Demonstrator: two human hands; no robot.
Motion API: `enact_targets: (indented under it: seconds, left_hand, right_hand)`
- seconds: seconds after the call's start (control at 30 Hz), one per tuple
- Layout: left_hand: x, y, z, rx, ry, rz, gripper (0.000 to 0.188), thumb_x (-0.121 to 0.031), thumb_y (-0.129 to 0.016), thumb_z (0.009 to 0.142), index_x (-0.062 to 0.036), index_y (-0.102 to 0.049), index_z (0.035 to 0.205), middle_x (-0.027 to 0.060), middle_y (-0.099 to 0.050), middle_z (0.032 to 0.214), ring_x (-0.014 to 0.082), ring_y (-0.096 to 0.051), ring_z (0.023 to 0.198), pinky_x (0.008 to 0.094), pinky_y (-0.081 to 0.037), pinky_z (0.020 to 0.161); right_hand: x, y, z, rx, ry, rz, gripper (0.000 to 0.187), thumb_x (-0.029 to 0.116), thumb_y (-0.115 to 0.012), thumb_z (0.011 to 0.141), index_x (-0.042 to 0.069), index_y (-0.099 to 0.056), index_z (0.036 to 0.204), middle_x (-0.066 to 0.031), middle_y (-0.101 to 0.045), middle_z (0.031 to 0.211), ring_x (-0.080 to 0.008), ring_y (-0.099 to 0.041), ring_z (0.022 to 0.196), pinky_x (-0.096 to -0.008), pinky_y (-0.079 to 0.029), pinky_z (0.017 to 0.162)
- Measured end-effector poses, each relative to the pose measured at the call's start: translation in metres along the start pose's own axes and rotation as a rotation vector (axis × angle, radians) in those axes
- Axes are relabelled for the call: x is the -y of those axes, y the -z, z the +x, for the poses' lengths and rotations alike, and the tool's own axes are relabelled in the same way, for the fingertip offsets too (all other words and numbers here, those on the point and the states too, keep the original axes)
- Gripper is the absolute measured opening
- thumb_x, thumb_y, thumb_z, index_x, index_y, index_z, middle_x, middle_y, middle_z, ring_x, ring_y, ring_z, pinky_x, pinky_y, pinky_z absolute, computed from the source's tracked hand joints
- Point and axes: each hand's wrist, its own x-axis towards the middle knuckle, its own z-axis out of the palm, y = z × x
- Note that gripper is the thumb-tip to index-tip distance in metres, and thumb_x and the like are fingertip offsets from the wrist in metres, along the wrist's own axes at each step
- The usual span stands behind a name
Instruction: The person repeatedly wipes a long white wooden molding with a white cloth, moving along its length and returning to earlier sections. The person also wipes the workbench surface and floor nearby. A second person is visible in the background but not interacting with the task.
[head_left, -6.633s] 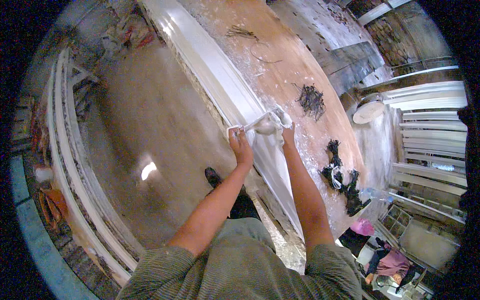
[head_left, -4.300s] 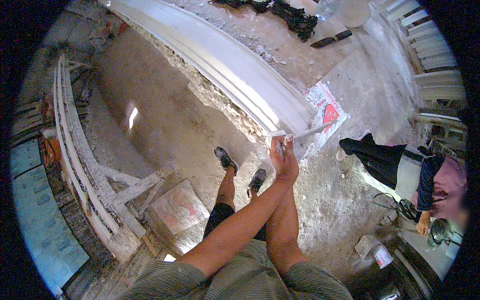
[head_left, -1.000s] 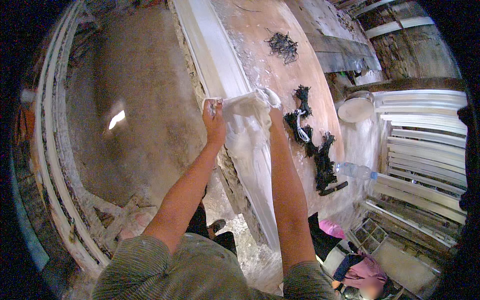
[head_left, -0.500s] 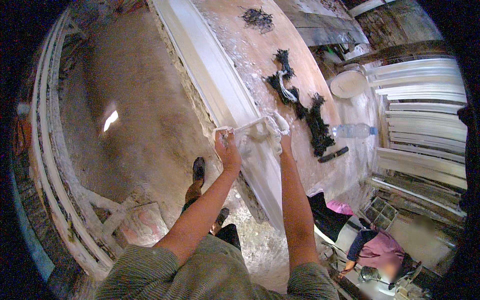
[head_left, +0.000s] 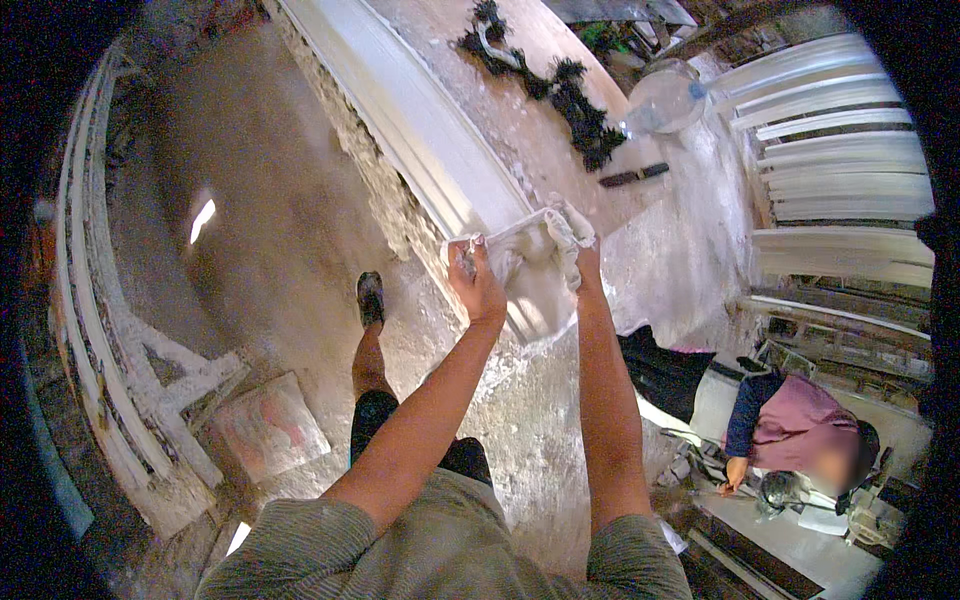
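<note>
A long white plaster moulding (head_left: 405,120) with grooved lines runs from the upper left toward me. Close to its near end, a plaster-coated plate (head_left: 515,222) lies across it, its exact kind hidden by the coating. My left hand (head_left: 477,285) is closed on the plate's left end, thumb up, at the moulding's rough edge. On the other end, my right hand (head_left: 588,268) is closed too, its fingers partly hidden by white plaster. Wet plaster (head_left: 535,250) is heaped on the near side of the plate, between my hands.
Bundles of black fibre (head_left: 580,115) and a dark-handled tool (head_left: 634,175) lie on the tabletop to the right. Beyond them are a clear bottle (head_left: 650,115) and stacked white mouldings (head_left: 840,170). Another person (head_left: 800,420) sits at lower right. A stained board (head_left: 270,427) lies at lower left.
Both hands have drawn the plate along the moulding toward its near end. The whole view has shifted, with the fibre bundles and the dark-handled tool now farther up in it.
</note>
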Motion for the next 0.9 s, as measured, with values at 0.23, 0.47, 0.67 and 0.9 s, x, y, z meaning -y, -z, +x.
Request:
enact_targets:
  seconds: [0.23,0.47,0.67,0.9]
  left_hand:
    - [0.017,0.003,-0.070,-0.021,0.017,0.067,0.016,-0.017,-0.052,0.086,-0.0077,-0.043,0.076,-0.0023,-0.043,0.071,0.0072,-0.037,0.068,0.0228,-0.031,0.060]
    - [0.027,0.009,-0.101,0.029,0.029,-0.053,0.011,-0.014,-0.049,0.087,-0.0058,-0.045,0.081,-0.0003,-0.047,0.075,0.0087,-0.041,0.072,0.0221,-0.036,0.069]
    - [0.029,0.012,-0.106,0.038,-0.007,0.061,0.019,-0.020,-0.053,0.085,-0.0037,-0.047,0.078,0.0015,-0.046,0.068,0.0101,-0.040,0.066,0.0265,-0.035,0.059]
    - [0.040,0.011,-0.125,-0.015,0.160,-0.067,0.018,-0.015,-0.055,0.083,-0.0021,-0.047,0.074,0.0045,-0.047,0.064,0.0126,-0.042,0.065,0.0293,-0.036,0.058]
  right_hand:
    - [-0.028,0.049,-0.070,-0.095,0.134,0.067,0.039,0.018,-0.057,0.080,-0.001,-0.052,0.114,-0.0080,-0.058,0.104,-0.0137,-0.054,0.093,-0.0266,-0.043,0.082]
    - [-0.083,0.011,-0.121,-0.578,0.185,0.651,0.052,0.033,-0.048,0.085,0.002,-0.037,0.125,-0.0112,-0.037,0.128,-0.0210,-0.037,0.116,-0.0360,-0.031,0.096]
    - [-0.103,0.008,-0.112,-0.706,-0.007,0.962,0.033,0.030,-0.055,0.080,0.008,-0.053,0.104,-0.0085,-0.051,0.103,-0.0200,-0.051,0.093,-0.0342,-0.043,0.079]
    - [-0.149,0.007,-0.121,-0.643,-0.061,0.962,0.028,0.030,-0.054,0.079,0.009,-0.052,0.099,-0.0068,-0.049,0.096,-0.0196,-0.050,0.086,-0.0343,-0.043,0.076]
